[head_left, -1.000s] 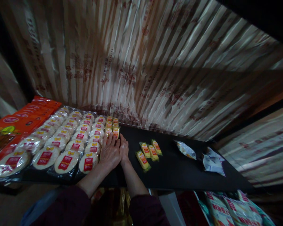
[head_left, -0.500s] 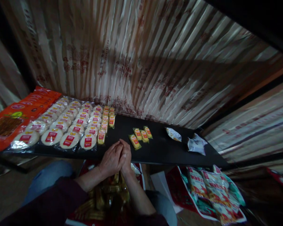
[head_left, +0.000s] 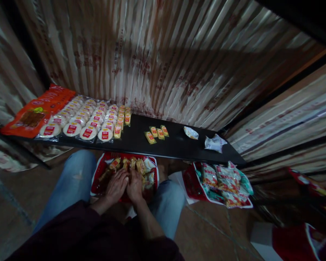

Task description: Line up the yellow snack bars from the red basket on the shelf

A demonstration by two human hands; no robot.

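Observation:
Both my hands are low between my knees, over a red, white-rimmed basket [head_left: 156, 170] of small yellow-wrapped snack packets [head_left: 140, 166]. My left hand [head_left: 116, 185] lies over the packets with its fingers stretched forward. Close beside it, my right hand [head_left: 135, 185] also reaches in with extended fingers. Neither hand shows a packet lifted in it; the fingertips are dim and partly hidden. Above the basket, several loose yellow packets [head_left: 160, 133] lie on the black shelf [head_left: 136, 148]. More yellow packets [head_left: 117, 131] form a column beside rows of round white rice crackers [head_left: 87, 132] in clear wrappers.
An orange snack bag [head_left: 27, 119] covers the shelf's left end. Two whitish packets [head_left: 191, 133] [head_left: 215, 143] lie towards its right. A second basket [head_left: 247, 206] holding red-and-white bags [head_left: 225, 177] stands on the floor at right. Striped sheeting [head_left: 152, 72] hangs behind the shelf.
My hands were clasped together at the shelf's front edge. They have parted slightly and come down into the basket. The view has tilted down, showing more of the basket and floor.

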